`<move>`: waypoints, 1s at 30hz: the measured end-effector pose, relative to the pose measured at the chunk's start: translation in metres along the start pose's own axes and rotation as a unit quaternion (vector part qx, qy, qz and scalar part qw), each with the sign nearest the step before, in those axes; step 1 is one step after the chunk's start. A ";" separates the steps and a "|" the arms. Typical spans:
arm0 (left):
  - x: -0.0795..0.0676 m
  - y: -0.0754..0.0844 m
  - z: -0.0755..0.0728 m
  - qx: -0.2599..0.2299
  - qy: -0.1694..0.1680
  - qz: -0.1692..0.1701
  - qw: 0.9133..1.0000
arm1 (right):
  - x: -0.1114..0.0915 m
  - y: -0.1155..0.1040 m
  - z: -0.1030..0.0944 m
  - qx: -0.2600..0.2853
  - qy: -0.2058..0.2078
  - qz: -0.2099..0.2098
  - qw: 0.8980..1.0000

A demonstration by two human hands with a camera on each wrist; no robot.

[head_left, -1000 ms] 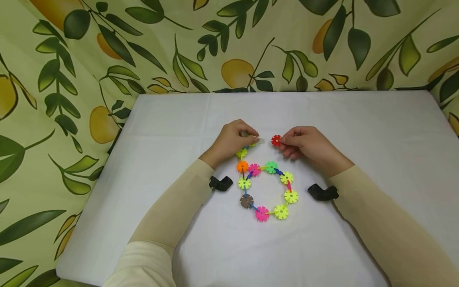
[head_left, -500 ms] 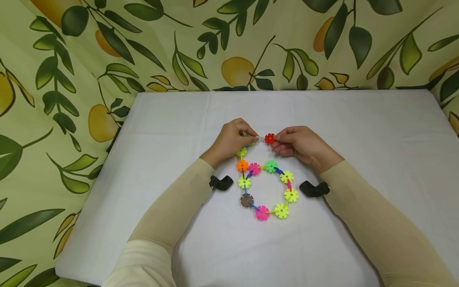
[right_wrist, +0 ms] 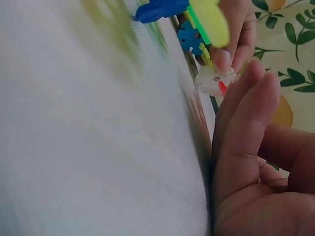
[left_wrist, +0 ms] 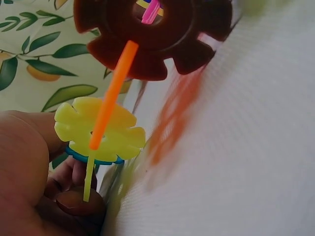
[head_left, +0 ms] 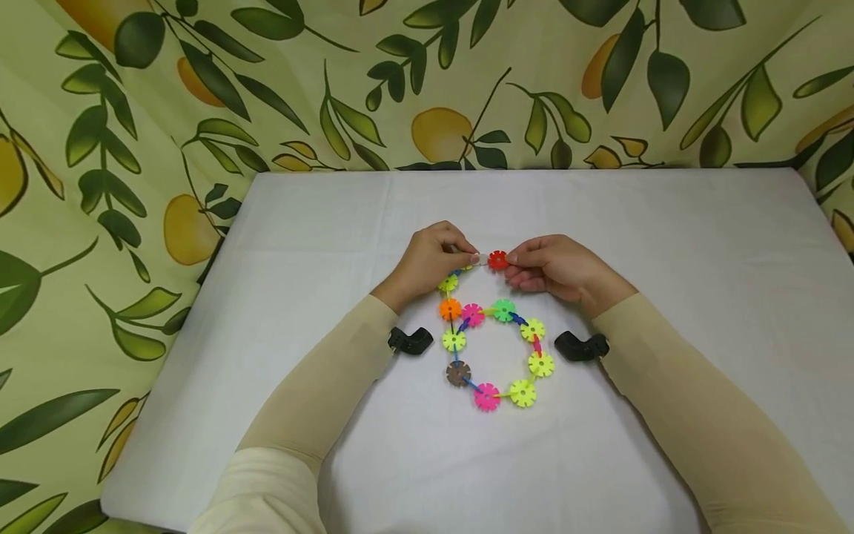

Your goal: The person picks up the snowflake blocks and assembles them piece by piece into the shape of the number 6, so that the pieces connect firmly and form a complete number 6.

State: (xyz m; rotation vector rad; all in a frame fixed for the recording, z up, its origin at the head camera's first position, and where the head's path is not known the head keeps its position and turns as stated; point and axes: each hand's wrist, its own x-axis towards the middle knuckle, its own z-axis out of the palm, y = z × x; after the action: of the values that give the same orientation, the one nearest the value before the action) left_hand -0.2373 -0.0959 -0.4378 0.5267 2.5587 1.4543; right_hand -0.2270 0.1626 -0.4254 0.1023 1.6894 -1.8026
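My left hand (head_left: 432, 259) pinches the end of a chain of notched plastic discs, at a whitish disc (right_wrist: 209, 84). A red notched disc (head_left: 497, 259) is pinched between thumb and fingers of my right hand (head_left: 567, 268). In the right wrist view, a bit of red meets the white disc's edge; how deep it sits in a slot cannot be told. From my left hand the chain runs down past an orange disc (head_left: 450, 309) to a closed ring, with a brown disc (head_left: 458, 374), a pink disc (head_left: 488, 397) and a green disc (head_left: 504, 310).
Both hands work above a table with a white cloth (head_left: 320, 222). Behind it hangs a leaf-and-fruit patterned curtain (head_left: 440, 89). Black wrist-worn devices sit at the left wrist (head_left: 411, 341) and the right wrist (head_left: 582, 346). The ring lies between the forearms.
My right hand has moved left with the red disc, closing the gap to the white disc. My left hand and the ring have stayed almost in place.
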 end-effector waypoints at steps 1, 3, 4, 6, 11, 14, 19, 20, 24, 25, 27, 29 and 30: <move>0.000 0.000 0.000 -0.003 0.000 0.000 1.000 | 0.001 0.000 0.000 0.002 0.000 0.002 1.000; 0.000 -0.001 0.001 -0.011 0.001 0.001 1.000 | 0.002 -0.001 0.000 0.008 -0.003 0.007 1.000; -0.001 -0.002 0.001 -0.016 0.002 0.001 1.000 | 0.003 -0.001 0.000 0.012 -0.004 0.009 1.000; -0.001 -0.003 0.002 -0.026 0.004 0.002 1.000 | 0.005 -0.002 0.001 0.023 -0.002 0.016 1.000; 0.000 -0.004 0.004 -0.042 0.012 0.014 0.999 | 0.007 -0.006 0.002 0.045 -0.003 0.034 0.998; 0.000 -0.005 0.004 -0.041 0.018 0.019 0.999 | 0.009 -0.009 0.002 0.036 -0.010 0.042 0.998; -0.001 -0.006 0.004 -0.045 0.025 0.025 0.998 | 0.011 -0.013 0.001 0.028 -0.021 0.052 0.998; -0.001 -0.006 0.004 -0.048 0.026 0.026 0.998 | 0.012 -0.014 0.001 0.031 -0.022 0.054 0.998; -0.002 -0.006 0.006 -0.065 0.035 0.027 0.997 | 0.014 -0.014 -0.001 0.052 -0.024 0.062 0.996; -0.002 -0.006 0.007 -0.070 0.037 0.026 0.997 | 0.015 -0.014 -0.001 0.057 -0.026 0.063 0.996; -0.002 -0.006 0.008 -0.078 0.041 0.023 0.996 | 0.016 -0.013 -0.001 0.063 -0.027 0.065 0.996; -0.002 -0.006 0.008 -0.082 0.044 0.021 0.995 | 0.017 -0.013 -0.001 0.063 -0.027 0.063 0.996; -0.002 -0.006 0.009 -0.080 0.046 0.020 0.996 | 0.017 -0.012 -0.001 0.060 -0.026 0.060 0.996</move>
State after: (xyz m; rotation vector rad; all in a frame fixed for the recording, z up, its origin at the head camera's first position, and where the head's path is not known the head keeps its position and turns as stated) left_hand -0.2346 -0.0923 -0.4474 0.5004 2.4822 1.7174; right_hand -0.2467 0.1560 -0.4229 0.2026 1.5051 -1.7998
